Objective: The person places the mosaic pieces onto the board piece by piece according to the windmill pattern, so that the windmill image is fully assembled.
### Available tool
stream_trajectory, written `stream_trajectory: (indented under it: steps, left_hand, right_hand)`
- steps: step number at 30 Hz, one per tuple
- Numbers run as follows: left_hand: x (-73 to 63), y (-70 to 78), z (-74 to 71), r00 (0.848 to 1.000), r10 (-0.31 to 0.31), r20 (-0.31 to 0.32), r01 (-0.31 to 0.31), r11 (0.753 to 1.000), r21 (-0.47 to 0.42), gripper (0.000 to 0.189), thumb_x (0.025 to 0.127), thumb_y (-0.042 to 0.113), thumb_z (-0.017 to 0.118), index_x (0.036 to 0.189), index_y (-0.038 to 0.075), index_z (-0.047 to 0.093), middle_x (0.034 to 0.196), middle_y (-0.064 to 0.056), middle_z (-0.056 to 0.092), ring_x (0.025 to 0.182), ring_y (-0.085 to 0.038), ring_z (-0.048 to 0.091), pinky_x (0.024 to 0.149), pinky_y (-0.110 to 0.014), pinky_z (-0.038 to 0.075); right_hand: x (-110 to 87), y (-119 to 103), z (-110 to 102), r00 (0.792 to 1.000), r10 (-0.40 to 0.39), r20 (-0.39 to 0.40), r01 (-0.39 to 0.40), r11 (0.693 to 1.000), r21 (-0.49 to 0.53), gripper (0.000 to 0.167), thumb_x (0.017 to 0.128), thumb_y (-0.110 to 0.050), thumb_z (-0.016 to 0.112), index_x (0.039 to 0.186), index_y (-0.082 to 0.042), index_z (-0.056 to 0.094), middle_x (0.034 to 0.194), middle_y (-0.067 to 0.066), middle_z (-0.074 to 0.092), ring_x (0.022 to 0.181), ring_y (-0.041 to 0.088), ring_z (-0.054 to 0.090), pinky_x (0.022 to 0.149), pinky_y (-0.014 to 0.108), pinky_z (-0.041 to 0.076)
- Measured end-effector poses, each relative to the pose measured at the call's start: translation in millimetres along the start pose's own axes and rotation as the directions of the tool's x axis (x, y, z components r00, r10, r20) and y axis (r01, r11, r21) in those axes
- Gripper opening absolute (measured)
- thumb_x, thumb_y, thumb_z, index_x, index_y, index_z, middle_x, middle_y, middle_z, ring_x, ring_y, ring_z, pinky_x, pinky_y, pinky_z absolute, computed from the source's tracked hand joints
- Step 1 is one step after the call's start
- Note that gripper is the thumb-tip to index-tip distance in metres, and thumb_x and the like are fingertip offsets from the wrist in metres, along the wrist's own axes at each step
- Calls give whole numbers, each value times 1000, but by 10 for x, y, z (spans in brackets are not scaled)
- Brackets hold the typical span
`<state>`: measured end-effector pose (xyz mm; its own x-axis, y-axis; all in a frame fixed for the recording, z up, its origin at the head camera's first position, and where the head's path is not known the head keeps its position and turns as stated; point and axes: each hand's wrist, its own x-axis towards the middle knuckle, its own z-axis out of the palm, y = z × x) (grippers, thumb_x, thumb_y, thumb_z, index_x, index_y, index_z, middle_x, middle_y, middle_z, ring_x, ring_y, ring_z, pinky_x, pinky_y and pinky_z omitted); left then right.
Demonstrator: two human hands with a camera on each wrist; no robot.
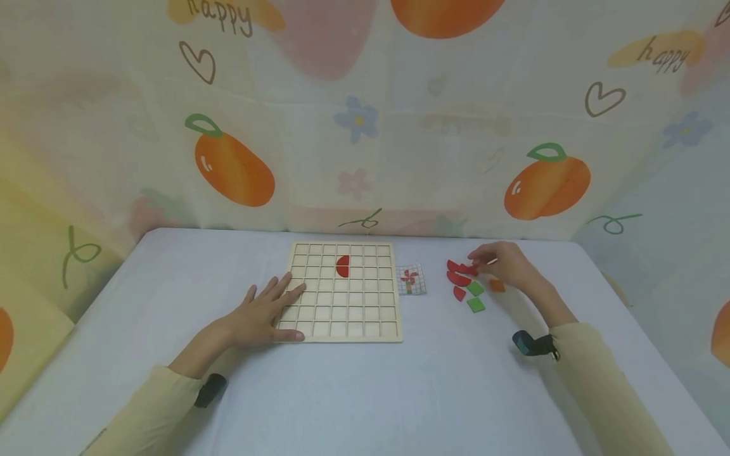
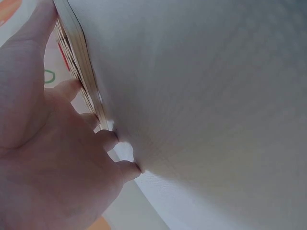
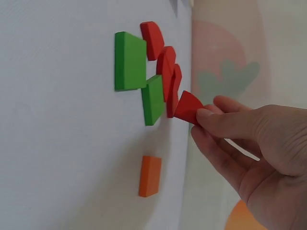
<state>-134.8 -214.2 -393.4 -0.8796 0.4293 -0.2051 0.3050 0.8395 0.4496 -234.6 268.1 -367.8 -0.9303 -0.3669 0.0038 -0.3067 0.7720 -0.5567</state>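
Two wrist views give me what my head view misses: the right one shows the curved edge and thickness of the red wedge (image 3: 187,108) I hold, the left one the layered pale side of the gridded board (image 1: 340,312). Only from my head do I see the whole board, a red half-round (image 1: 343,266) in its upper part with the flat side to the right, and the small picture card (image 1: 412,289) just right of it.

My right hand (image 1: 507,265) pinches the wedge between thumb and fingertips, close by the red pieces (image 1: 459,278); whether wedge and pieces touch, I can't tell. Two green squares (image 1: 476,305) and an orange block (image 1: 497,286) lie near. My left hand (image 1: 259,320) grips nothing: its fingers are spread, thumb and forefinger resting on the board's left side, the little finger down on the cloth.

All this lies on a white-covered table (image 1: 353,399). Behind it hangs a pale curtain (image 1: 428,164) printed with orange fruit, flowers and "happy".
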Motion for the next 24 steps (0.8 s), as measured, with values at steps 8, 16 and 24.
stream_trajectory:
  steps: [8, 16, 24]
  left_hand:
    - [-1, -24, -18, 1000, 5, -5, -5, 1000, -5, 100, 80, 62, 69, 156, 14, 25, 162, -23, 5, 146, -48, 2, 110, -70, -3]
    - [4, -17, 12, 1000, 4, 19, -4, 1000, -7, 101, 80, 62, 69, 157, 15, 23, 162, -22, 3, 146, -48, 1, 111, -69, -3]
    - [-18, 2, -3, 1000, 22, -3, -22, 1000, -21, 101, 80, 60, 71, 156, 13, 25, 162, -24, 4, 146, -49, 3, 110, -71, -2]
  right_hand:
    - [92, -156, -8, 997, -78, -13, 78, 997, 0, 24, 87, 8, 67, 111, 7, 68, 97, 17, 71, 94, 35, 67, 85, 47, 56]
    - [202, -336, 57, 997, -72, 4, 72, 997, -1, 25, 88, 7, 66, 113, 5, 69, 99, 16, 71, 96, 34, 65, 84, 44, 56]
    - [377, -601, 171, 993, -113, 29, 113, 994, 1, 25, 85, 9, 69, 110, 6, 69, 94, 14, 71, 91, 30, 66, 81, 40, 57]
